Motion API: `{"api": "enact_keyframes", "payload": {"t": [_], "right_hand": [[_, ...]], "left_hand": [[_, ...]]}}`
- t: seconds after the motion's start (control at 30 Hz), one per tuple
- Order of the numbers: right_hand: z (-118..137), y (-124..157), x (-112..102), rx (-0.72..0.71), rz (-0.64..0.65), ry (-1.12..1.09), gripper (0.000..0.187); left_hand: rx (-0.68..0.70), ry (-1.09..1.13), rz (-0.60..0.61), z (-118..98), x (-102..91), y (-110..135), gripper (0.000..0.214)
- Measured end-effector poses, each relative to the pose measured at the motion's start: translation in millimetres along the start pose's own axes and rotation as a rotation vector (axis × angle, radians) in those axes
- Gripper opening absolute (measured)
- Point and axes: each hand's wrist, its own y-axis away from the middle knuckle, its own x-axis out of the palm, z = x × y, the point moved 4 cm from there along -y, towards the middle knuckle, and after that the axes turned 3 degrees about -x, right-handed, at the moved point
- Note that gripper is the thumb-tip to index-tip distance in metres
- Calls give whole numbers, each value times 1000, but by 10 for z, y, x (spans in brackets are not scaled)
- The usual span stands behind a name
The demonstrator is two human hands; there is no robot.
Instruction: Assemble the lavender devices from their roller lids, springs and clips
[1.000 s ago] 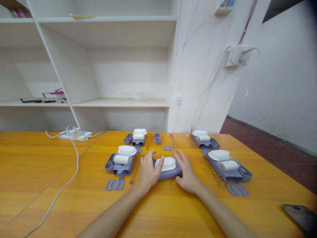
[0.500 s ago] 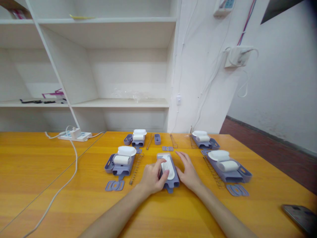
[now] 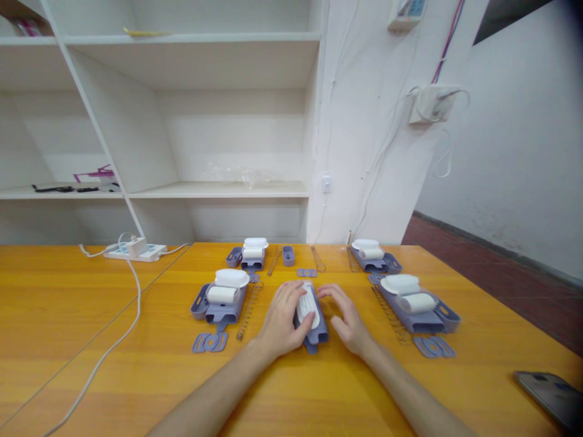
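Misalignment looks the likeliest trouble: the white piece point(image 3: 308, 312) lies lengthwise on the purple body point(image 3: 322, 328), and uneven pressure from one side could skew it or make it slide off. The body itself, resting at the middle of the worktop point(image 3: 291, 388) between the two forearms, might twist under a one-sided push, since no firm hold shows on its right edge. A coil spring point(image 3: 246, 318) lies near the left hand point(image 3: 286, 318) — a sideways sweep of those knuckles could set it rolling. That hand is bent around the white piece, fingers curled over its far part and thumb pressed on its nearer part, grasping it, with the palm covering the body's left side. The right hand point(image 3: 350, 321) is relaxed, its fingers gently arched and thumb parted from them, holding nothing; the fingertips hover close by the body's right side — whether they touch it, I cannot tell.
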Motion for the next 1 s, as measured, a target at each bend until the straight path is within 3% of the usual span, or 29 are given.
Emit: {"api": "enact_keyframes", "payload": {"t": [0.13,0.3,0.43,0.57,0.63,0.77,1.0], "right_hand": [[115,47,47,-49,128,87,63],[109,55,93,-30,111,175,61],[-91,31,74,50,-39,156,64],[-531,58,-13,297,-337,112,50],[-687,66,-20,353,-381,98,47],[-726,-10,20,314,-252,155,43],[-762,-230,-22,291,-79,454,35]], "left_hand": [[-134,-11,-23,113,36,-22,38],[-151,-91,-28,124,44,-15,41],[-81,-180,-2,38,11,-3,49],[-76,-267,-28,31,9,1,59],[-78,-324,-31,53,43,3,64],[-87,-455,-25,107,127,7,63],[-122,-598,-44,139,174,4,57]]}}
